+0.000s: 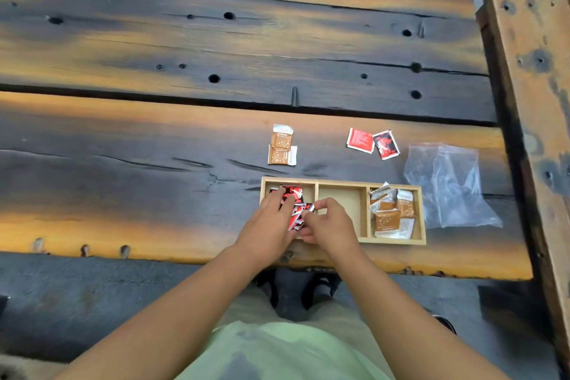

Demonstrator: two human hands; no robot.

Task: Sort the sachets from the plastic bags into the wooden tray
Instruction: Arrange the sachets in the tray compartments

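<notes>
no writing readable on any sachet, print too small/blurred; only colours: red-black-white ones and brown-white ones.

wooden tray (341,183) w/ 3 compartments sits at near edge of the desk (123,170). both hands are over its left compartment, on a pile of red sachets (294,194). left hand (271,220) lies palm down, fingers (279,194) spread flat on top of the pile, pressing it, not curled round anything. right hand (328,224) is just beside it, fingers (311,208) bent and pinched on the edge of a red sachet at the pile's right side, thumb underneath. the hands nearly touch. both forearms reach in from the bottom, bare.

right of the fingers: mid compartment bare, then right compartment holding brown sachets (391,213), some tilted up on the wall.

beyond the fingers, on the desk: two brown sachets (281,146) overlapping, straight past the left hand; two red sachets (371,142) side by side, past and right. plastic bags (447,185) lie crumpled, clear, touching the tray's right end.
</notes>
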